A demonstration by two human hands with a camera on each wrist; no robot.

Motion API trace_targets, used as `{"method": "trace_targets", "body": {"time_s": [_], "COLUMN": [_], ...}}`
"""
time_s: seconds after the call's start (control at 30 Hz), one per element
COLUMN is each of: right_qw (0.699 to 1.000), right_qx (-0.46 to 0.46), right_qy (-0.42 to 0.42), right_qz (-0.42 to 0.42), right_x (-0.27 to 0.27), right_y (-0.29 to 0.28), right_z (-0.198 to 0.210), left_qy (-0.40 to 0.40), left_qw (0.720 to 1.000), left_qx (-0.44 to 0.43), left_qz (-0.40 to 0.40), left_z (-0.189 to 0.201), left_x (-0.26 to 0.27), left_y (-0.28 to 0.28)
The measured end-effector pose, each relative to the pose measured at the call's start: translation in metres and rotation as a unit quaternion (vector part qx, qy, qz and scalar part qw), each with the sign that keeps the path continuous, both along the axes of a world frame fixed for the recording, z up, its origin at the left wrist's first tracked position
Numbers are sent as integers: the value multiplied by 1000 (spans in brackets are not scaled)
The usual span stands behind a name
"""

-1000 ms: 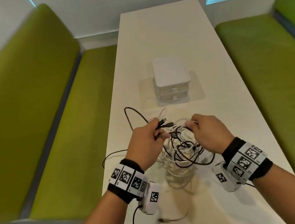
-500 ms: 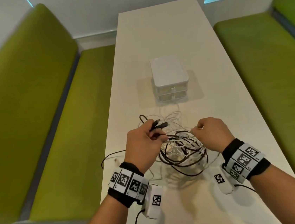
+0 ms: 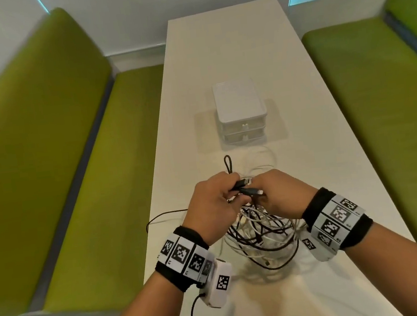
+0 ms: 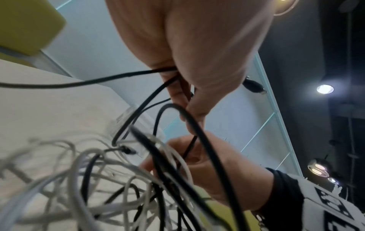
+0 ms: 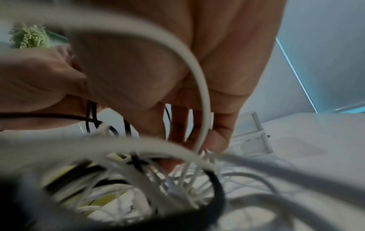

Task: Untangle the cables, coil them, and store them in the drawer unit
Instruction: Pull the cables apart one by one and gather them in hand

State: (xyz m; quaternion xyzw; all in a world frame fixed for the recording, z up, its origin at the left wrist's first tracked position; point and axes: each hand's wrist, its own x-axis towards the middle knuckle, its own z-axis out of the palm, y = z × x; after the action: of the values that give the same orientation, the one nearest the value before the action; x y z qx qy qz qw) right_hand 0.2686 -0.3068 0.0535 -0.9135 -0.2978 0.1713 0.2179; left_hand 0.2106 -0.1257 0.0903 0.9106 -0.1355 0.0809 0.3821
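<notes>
Left hand [image 3: 214, 204] pinches the black cable [image 3: 247, 191] near its plugs in the head view; the right hand [image 3: 279, 194] pinches strands beside it, over the tangle [image 3: 263, 234] near the closed drawer unit [image 3: 241, 112] on the table [image 3: 216, 53]. From the left wrist, black strands run through curled fingers [image 4: 177, 93]: feed plugs back through loops rather than pulling. Right-wrist blur probably shows a white cable [image 5: 203, 96] crossing fingers. Only wrist markers [image 3: 180, 253], no legible writing.

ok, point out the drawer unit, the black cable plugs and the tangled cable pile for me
drawer unit [image 3: 239, 102]: head view, on its white top.
black cable plugs [image 3: 251, 191]: head view, on the lower plug's body between the hands.
tangled cable pile [image 3: 263, 237]: head view, on crossing strands mid-pile.
</notes>
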Motion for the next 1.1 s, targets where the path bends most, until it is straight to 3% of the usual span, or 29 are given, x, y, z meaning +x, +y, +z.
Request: {"method": "trace_targets", "body": {"time_s": [0.1, 0.23, 0.33, 0.5, 0.6, 0.7, 0.8, 0.87, 1.03, 1.1], "right_qw": [998, 994, 997, 989, 996, 985, 961, 951, 950, 957], "right_qx": [-56, 19, -6, 81, -7, -13, -8, -18, -115, -154], "right_qy": [-28, 80, 55, 102, 49, 8, 44, 63, -2, -106], "right_qz": [-11, -77, -44, -64, -69, -174, -273, -302, -289, -222], "right_x": [-3, 5, 7, -1, -1, 7, 19, 21, 17, 13], "right_y": [0, -22, -30, -28, -22, -24, -41, -49, -48, -43], "right_z": [3, 8, 9, 11, 7, 1, -7, -8, -6, -4], "left_qy": [10, 88, 143, 114, 111, 142, 194, 187, 116, 123], "left_qw": [1000, 995, 988, 990, 988, 984, 980, 981, 977, 977], "left_qx": [-22, -49, -59, -65, -98, -100, -39, -22, 7, 15], "left_qz": [9, 15, 20, 46, 48, 30, 6, 50, 180, 172], "left_z": [3, 8, 9, 2, 4, 16, 26, 22, 3, -1], "left_x": [-3, -4, -6, -4, -5, -7, -4, -1, 9, 9], "left_y": [5, 19, 29, 34, 28, 30, 45, 55, 51, 43]}}
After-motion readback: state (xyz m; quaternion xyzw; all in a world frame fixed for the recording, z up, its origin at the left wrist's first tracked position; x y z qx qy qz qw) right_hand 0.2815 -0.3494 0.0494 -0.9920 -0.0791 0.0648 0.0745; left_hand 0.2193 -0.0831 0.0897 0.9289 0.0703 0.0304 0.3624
